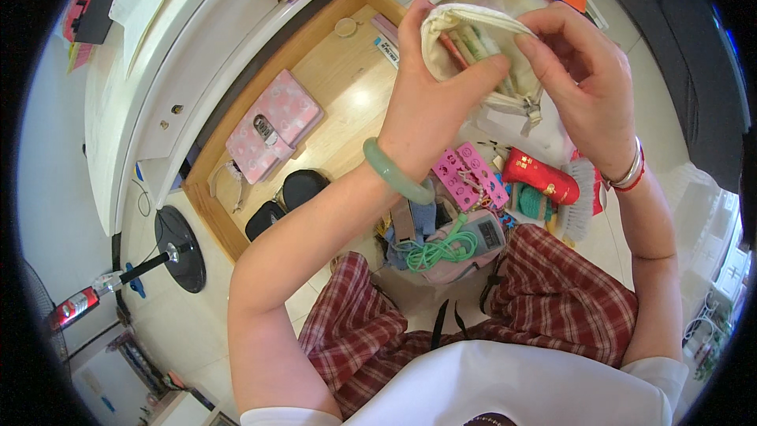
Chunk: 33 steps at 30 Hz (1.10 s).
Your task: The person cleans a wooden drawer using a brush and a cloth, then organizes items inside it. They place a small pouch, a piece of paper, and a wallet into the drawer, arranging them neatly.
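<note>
Both hands hold up a small cream fabric pouch with its mouth open toward me. My left hand grips its left side, thumb across the opening. On the pouch's right edge, near the zipper pull, my right hand pinches the fabric. Inside it I see pens or sticks in red and green. A green bangle sits on my left wrist and a red-and-white bracelet on the right one.
An open wooden drawer holds a pink dotted notebook and two black cases. Below the hands lies a heap: pink plastic pieces, a red pouch, a green cable, a brush. A white desk stands left.
</note>
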{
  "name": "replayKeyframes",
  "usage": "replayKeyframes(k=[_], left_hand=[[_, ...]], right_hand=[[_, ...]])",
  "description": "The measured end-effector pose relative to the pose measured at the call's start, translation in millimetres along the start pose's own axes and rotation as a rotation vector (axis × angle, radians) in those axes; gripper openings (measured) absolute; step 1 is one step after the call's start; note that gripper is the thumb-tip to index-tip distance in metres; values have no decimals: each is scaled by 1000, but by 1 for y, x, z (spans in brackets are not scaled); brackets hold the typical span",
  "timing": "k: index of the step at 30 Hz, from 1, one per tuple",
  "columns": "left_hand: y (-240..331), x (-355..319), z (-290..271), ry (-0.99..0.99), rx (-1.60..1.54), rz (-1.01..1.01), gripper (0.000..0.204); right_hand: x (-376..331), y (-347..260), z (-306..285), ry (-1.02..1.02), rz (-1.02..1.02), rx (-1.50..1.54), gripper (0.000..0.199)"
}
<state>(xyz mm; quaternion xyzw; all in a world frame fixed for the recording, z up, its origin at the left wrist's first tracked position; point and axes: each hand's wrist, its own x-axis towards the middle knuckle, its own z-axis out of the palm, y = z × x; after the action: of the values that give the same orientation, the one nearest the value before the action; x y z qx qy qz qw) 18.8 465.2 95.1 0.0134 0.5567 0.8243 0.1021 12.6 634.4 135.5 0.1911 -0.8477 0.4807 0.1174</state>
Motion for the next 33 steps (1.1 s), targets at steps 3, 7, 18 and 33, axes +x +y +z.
replayKeyframes(k=[3,7,18,33], left_hand=[[2,2,-1,-31,-45,-61,88],[9,-6,3,-85,-156,-159,79],[0,-2,-4,-147,-178,49,85],[-1,-7,3,-224,-250,-1,88]], right_hand=[[3,2,-1,85,86,152,8],[8,21,-16,10,-123,-86,8],[6,0,-11,-158,-111,-269,11],[5,3,-25,-106,62,-164,12]])
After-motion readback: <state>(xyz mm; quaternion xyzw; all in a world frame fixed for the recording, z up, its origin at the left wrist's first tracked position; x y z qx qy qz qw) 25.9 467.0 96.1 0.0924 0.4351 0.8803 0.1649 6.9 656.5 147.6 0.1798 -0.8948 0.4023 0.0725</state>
